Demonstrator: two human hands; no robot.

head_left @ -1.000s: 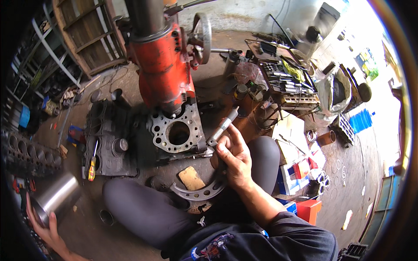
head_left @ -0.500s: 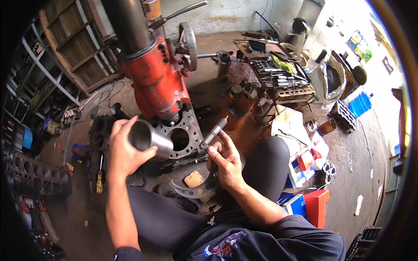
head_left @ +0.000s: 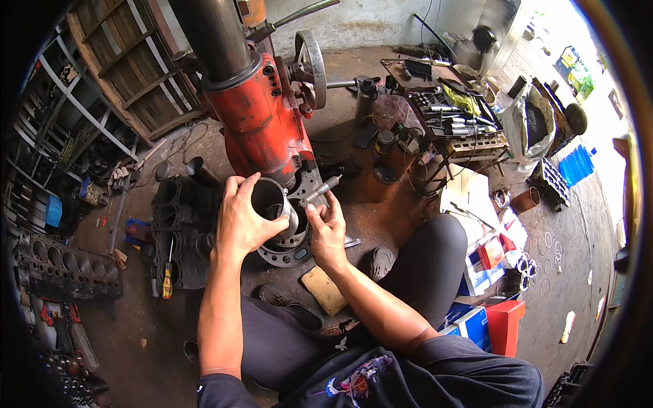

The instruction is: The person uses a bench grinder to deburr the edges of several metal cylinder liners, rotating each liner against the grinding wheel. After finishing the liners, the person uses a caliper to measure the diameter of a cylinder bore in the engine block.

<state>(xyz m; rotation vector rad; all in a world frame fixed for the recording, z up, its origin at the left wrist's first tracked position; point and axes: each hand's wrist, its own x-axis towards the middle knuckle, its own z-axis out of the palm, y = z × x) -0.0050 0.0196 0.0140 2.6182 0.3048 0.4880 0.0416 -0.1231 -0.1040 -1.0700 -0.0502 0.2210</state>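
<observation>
My left hand (head_left: pixel 235 228) is closed around a short metal cylinder sleeve (head_left: pixel 293 222), with its round opening facing up toward me. My right hand (head_left: pixel 328 236) grips an outside micrometer (head_left: pixel 325 189), its barrel pointing up and away to the right. The micrometer is right beside the sleeve's right wall; its curved frame is mostly hidden, so contact cannot be made out. Both hands are above an engine block (head_left: pixel 277 258) with large round bores. Over that block's far end stands a red boring machine (head_left: pixel 262 129).
More engine blocks (head_left: pixel 58 268) lie at left, near a yellow-handled screwdriver (head_left: pixel 167 282). A tan block (head_left: pixel 324 290) rests between my legs. At right are a tool-laden stand (head_left: pixel 469 139), red and blue boxes (head_left: pixel 505 326) and loose rings (head_left: pixel 547 239). A handwheel (head_left: pixel 311 68) juts from the machine.
My hands have come closer together. The micrometer has moved from apart, lower right of the sleeve, up beside it, and its frame is now mostly hidden. The whole view has shifted slightly.
</observation>
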